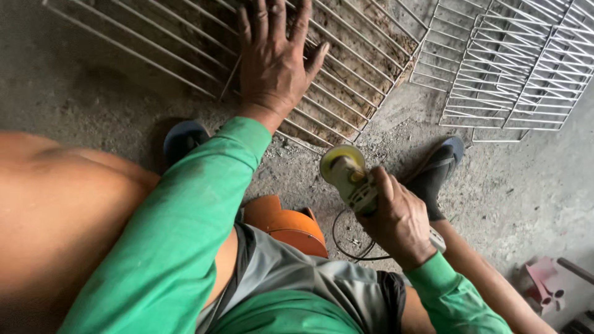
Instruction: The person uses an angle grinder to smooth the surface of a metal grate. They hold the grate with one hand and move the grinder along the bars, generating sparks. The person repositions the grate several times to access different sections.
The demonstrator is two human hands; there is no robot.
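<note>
Here | left hand (274, 62) flat on wire grid (346, 80) | right hand (399, 222) grips angle grinder (348, 175)

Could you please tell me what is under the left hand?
The left hand presses flat on a wire grid lying on the concrete floor. The wires directly beneath the palm are covered.
</note>
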